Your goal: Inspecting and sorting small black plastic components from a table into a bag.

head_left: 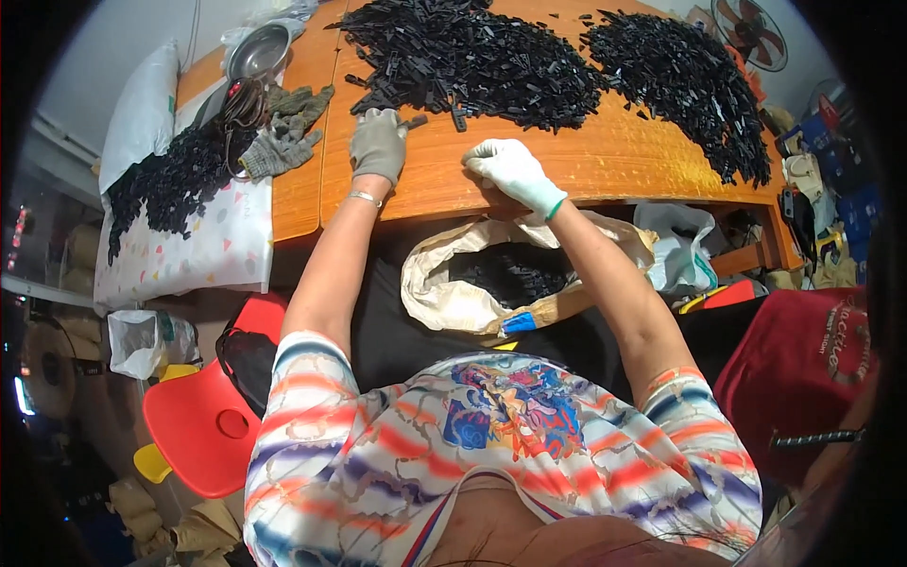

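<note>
My left hand (378,144), in a grey glove, is at the near edge of a large heap of small black plastic pieces (472,66) on the orange wooden table (435,170). Its fingers are closed, and one small black piece (414,123) sticks out beside the thumb. My right hand (515,173), in a white glove with a green cuff, is over the table's near edge. Its fingers are curled together; whatever they hold is hidden. Below it hangs an open cream sack (430,283) with more black pieces (515,272) inside.
A second black heap (680,80) is at the right. On the left lie grey work gloves (282,142), a metal bowl (260,52) and another black pile (170,189) on a patterned sheet (222,241). A red chair (198,435) stands lower left, a fan (749,33) far right.
</note>
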Action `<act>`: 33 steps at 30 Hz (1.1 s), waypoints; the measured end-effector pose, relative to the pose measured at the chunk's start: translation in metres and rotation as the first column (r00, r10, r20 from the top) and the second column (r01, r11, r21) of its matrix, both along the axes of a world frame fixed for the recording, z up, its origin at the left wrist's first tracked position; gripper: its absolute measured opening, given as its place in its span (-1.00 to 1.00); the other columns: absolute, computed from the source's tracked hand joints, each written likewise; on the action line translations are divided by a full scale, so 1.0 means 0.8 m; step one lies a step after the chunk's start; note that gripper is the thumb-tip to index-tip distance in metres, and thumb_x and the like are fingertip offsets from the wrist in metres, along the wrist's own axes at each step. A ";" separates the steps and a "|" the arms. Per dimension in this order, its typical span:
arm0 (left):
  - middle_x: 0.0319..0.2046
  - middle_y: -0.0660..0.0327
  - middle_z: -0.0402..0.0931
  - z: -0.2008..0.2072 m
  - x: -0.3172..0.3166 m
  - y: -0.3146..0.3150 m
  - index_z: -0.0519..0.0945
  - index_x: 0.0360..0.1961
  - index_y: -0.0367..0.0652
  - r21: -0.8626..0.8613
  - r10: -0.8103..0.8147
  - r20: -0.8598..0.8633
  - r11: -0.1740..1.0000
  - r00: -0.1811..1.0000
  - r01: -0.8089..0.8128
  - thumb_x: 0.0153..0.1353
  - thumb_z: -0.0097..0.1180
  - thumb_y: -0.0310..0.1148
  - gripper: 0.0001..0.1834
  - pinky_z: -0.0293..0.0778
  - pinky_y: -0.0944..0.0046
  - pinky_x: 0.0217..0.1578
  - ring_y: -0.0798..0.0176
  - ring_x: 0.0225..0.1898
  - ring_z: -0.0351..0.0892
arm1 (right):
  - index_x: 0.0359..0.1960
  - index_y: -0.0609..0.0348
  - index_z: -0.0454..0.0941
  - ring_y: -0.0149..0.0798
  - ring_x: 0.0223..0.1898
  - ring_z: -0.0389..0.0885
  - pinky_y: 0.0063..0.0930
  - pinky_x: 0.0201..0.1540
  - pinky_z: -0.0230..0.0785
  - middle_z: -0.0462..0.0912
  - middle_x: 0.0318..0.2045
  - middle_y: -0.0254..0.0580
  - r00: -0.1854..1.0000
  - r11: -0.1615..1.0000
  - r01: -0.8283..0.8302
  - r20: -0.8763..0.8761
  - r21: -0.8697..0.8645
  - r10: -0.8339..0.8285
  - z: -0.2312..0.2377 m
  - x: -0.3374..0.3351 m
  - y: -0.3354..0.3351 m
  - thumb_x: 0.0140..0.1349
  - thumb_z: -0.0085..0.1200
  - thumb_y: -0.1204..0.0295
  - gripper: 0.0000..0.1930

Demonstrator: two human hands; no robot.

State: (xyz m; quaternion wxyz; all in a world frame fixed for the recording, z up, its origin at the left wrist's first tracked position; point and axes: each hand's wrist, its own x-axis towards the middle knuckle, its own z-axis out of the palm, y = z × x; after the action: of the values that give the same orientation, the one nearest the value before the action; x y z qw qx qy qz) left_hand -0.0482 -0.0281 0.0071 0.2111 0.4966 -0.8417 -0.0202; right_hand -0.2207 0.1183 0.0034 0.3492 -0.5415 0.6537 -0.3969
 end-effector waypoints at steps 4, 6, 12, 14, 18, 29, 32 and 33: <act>-0.24 0.05 0.50 -0.009 0.005 0.021 0.53 -0.28 -0.07 -0.044 -0.124 -0.016 0.991 0.992 0.124 0.17 0.12 -0.24 -0.83 0.44 -0.01 -0.18 -0.06 -0.13 0.49 | -0.18 0.16 0.59 -0.29 -0.33 0.65 -0.47 -0.27 0.46 0.67 -0.30 -0.22 0.951 0.931 0.169 -0.195 -0.323 -0.240 0.005 0.021 -0.009 0.20 0.10 0.37 -0.80; -0.33 0.02 0.53 -0.005 0.011 0.042 0.51 -0.29 -0.10 -0.060 -0.237 -0.069 0.971 0.969 0.233 0.20 0.09 -0.24 -0.82 0.45 -0.02 -0.24 -0.10 -0.26 0.54 | -0.16 0.00 0.59 -0.08 -0.24 0.62 -0.37 -0.18 0.47 0.63 -0.27 -0.16 0.863 0.776 0.146 -0.304 -0.614 -0.403 0.011 0.037 -0.011 0.17 0.12 0.31 -0.78; -0.33 0.14 0.59 0.015 0.006 0.098 0.52 -0.20 -0.21 0.223 -0.186 -0.740 0.839 0.646 0.496 0.20 0.14 -0.44 -0.84 0.48 0.29 -0.41 0.24 -0.42 0.58 | -0.20 -0.01 0.59 -0.07 -0.26 0.62 -0.27 -0.21 0.46 0.63 -0.30 -0.15 0.813 0.758 0.204 -0.324 -0.620 -0.484 0.016 0.048 -0.002 0.18 0.09 0.30 -0.82; -0.28 0.26 0.53 0.021 -0.001 0.117 0.51 -0.12 -0.32 0.336 0.045 -0.892 0.733 0.451 0.591 0.24 0.13 -0.47 -0.79 0.48 0.43 -0.33 0.44 -0.34 0.52 | -0.23 0.03 0.61 -0.09 -0.24 0.62 -0.27 -0.18 0.46 0.64 -0.28 -0.15 0.859 0.776 0.328 -0.173 -0.539 -0.482 0.012 0.055 0.010 0.19 0.09 0.31 -0.82; -0.18 0.23 0.55 0.007 0.000 0.131 0.51 -0.01 -0.35 0.357 0.076 -0.904 0.676 0.421 0.644 0.24 0.12 -0.50 -0.70 0.46 0.44 -0.19 0.44 -0.22 0.50 | -0.20 0.12 0.61 -0.06 -0.21 0.63 -0.33 -0.14 0.45 0.64 -0.26 -0.07 0.906 0.836 0.411 0.058 -0.363 -0.420 0.015 0.076 0.037 0.20 0.05 0.30 -0.77; -0.33 0.23 0.51 0.006 0.007 0.177 0.40 0.01 -0.32 0.360 0.352 -0.913 0.463 0.205 0.810 0.37 -0.04 -0.34 -0.70 0.47 0.41 -0.28 0.39 -0.33 0.51 | -0.08 0.24 0.60 -0.54 -0.38 0.52 -0.63 -0.26 0.42 0.67 -0.25 -0.33 0.916 0.877 0.370 0.276 -0.308 -0.290 0.048 0.060 0.070 0.26 0.05 0.45 -0.76; -0.37 0.28 0.46 0.007 0.010 0.180 0.42 -0.04 -0.28 0.331 0.387 -0.908 0.428 0.160 0.841 0.36 -0.01 -0.36 -0.76 0.43 0.45 -0.36 0.45 -0.41 0.44 | -0.02 0.23 0.57 -0.56 -0.37 0.50 -0.68 -0.27 0.41 0.65 -0.23 -0.31 0.908 0.906 0.343 0.333 -0.247 -0.253 0.061 0.073 0.069 0.29 0.04 0.44 -0.74; -0.37 0.28 0.46 0.006 0.011 0.180 0.42 -0.04 -0.28 0.329 0.387 -0.909 0.432 0.157 0.839 0.36 -0.01 -0.36 -0.76 0.43 0.45 -0.36 0.45 -0.41 0.44 | -0.02 0.24 0.56 -0.56 -0.36 0.50 -0.69 -0.27 0.40 0.65 -0.23 -0.29 0.893 0.910 0.357 0.361 -0.211 -0.267 0.062 0.075 0.069 0.29 0.04 0.44 -0.74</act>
State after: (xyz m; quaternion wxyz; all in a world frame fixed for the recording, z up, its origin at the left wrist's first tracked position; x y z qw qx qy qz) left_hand -0.0392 0.1161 0.0120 0.3928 0.2137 -0.4426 -0.7773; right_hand -0.1607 0.1731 0.0531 0.3055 -0.3982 0.6056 -0.6175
